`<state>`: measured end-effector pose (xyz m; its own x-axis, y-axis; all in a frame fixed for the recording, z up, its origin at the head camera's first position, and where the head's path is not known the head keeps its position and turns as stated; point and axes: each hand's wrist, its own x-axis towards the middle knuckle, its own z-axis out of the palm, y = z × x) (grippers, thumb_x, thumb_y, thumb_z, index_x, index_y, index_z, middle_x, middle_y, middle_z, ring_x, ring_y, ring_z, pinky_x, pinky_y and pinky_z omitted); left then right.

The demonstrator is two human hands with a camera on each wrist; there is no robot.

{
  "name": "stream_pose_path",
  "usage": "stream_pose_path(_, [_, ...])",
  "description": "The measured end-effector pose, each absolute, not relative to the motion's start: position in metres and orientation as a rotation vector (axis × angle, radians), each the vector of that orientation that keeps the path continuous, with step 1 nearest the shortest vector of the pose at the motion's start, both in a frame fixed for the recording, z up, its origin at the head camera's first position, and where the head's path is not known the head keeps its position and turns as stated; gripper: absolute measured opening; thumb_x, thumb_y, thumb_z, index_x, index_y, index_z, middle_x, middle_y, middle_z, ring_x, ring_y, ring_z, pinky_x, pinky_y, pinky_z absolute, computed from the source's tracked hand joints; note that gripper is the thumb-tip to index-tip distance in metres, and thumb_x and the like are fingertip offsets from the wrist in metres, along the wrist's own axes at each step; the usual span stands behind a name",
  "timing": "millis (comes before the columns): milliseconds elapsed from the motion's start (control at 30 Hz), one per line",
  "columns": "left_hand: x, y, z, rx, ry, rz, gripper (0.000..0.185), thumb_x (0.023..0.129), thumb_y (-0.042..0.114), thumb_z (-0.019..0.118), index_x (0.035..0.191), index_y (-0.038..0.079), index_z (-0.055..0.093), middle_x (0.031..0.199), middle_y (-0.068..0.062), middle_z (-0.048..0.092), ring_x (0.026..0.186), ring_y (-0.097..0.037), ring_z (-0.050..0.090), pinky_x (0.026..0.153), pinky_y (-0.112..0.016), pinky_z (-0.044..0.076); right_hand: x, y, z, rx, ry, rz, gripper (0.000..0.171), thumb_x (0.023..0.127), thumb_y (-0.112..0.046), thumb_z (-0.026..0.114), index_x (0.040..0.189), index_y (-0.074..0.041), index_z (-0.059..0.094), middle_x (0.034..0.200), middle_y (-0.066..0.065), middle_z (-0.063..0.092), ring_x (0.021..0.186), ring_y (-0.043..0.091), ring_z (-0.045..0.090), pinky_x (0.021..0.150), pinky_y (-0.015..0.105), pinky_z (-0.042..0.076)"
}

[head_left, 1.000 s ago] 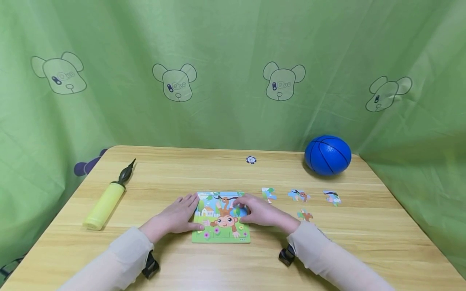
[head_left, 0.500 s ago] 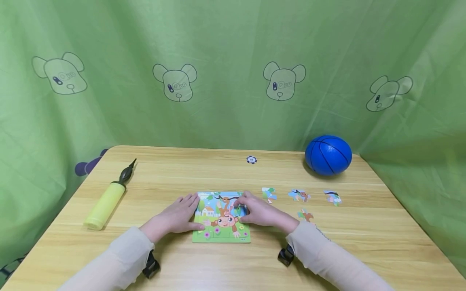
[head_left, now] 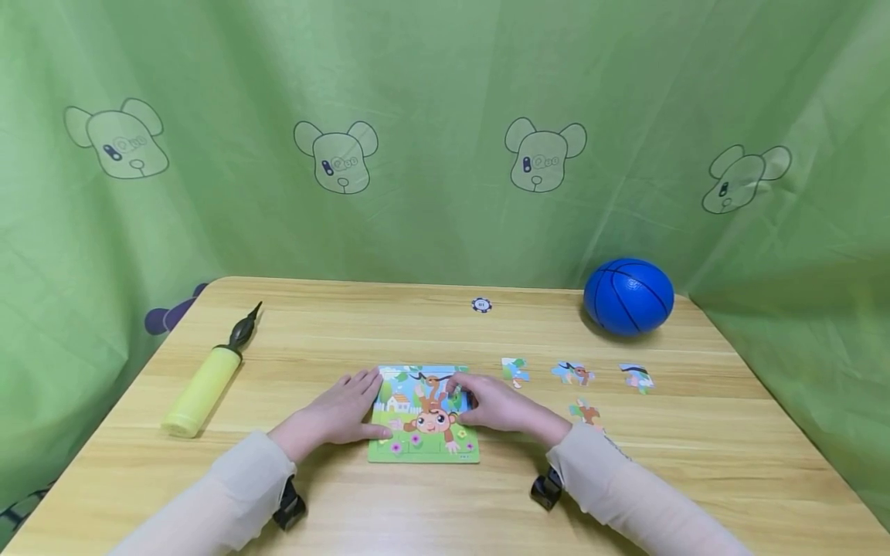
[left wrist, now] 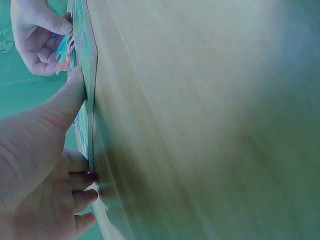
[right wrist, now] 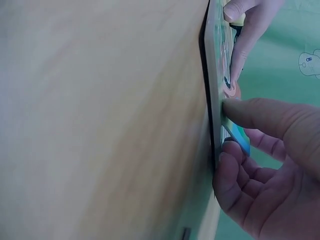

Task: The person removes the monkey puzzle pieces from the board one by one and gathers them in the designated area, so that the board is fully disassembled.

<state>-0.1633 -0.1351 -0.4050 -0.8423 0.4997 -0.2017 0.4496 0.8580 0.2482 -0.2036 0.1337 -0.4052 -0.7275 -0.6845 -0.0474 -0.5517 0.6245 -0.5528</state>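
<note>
1. I see the monkey puzzle (head_left: 424, 457) at the frame's lower centre.
2. The right hand (head_left: 499, 405) pinches a tilted piece (right wrist: 241, 139); the left hand (head_left: 339, 409), thumb spread, rests on the left edge.
3. Both have barely shifted since half a second ago; four loose pieces (head_left: 574, 374) lie unmoved, right of centre.

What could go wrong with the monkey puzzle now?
The tilted piece in the right hand isn't lying flat on the puzzle, so it might slip or jam if pressed down crooked. A loose piece lies close to the right sleeve and could get brushed away if that arm moves. The blue ball is near the back edge of the table, so a bump might roll it off.
</note>
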Motion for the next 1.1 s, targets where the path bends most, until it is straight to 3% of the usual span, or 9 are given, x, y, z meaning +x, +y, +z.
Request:
stream_pose_path(400, [-0.165, -0.135, -0.407, 0.708, 2.791, 0.265, 0.089, 0.085, 0.056, 0.053, 0.141, -0.007, 0.025, 0.148, -0.020, 0.018, 0.135, -0.034, 0.016, 0.109, -0.046, 0.014, -0.200, 0.128, -0.403, -0.962, 2.643, -0.718, 0.028, 0.081, -0.012, 0.071, 0.105, -0.010, 0.057, 0.085, -0.001, 0.053, 0.071, 0.015, 0.044, 0.061, 0.031, 0.039])
stream_pose_path(667, [-0.166, -0.136, -0.408, 0.709, 2.793, 0.258, 0.090, 0.085, 0.056, 0.053, 0.142, -0.007, 0.024, 0.149, -0.020, 0.017, 0.135, -0.034, 0.015, 0.109, -0.046, 0.013, -0.199, 0.132, -0.399, -0.887, 2.504, -0.997, 0.028, 0.085, -0.002, 0.062, 0.113, -0.006, 0.062, 0.070, 0.002, 0.048, 0.057, 0.014, 0.046, 0.049, 0.025, 0.041])
stream_pose_path(833, [-0.165, -0.135, -0.408, 0.706, 2.793, 0.269, 0.090, 0.085, 0.056, 0.053, 0.142, -0.007, 0.024, 0.149, -0.020, 0.017, 0.135, -0.034, 0.015, 0.109, -0.047, 0.013, -0.202, 0.144, -0.390, -0.738, 2.349, -1.250, 0.033, 0.086, 0.001, 0.058, 0.119, -0.003, 0.059, 0.075, 0.008, 0.052, 0.058, 0.024, 0.055, 0.053, 0.037, 0.053])
stream_pose_path(1100, [-0.163, -0.135, -0.407, 0.705, 2.791, 0.273, 0.089, 0.085, 0.055, 0.054, 0.141, -0.007, 0.024, 0.148, -0.020, 0.018, 0.135, -0.034, 0.016, 0.109, -0.046, 0.014, -0.204, 0.183, -0.378, -0.590, 2.305, -1.455, 0.034, 0.085, 0.002, 0.060, 0.116, 0.007, 0.048, 0.087, 0.015, 0.055, 0.067, 0.028, 0.058, 0.061, 0.043, 0.054])
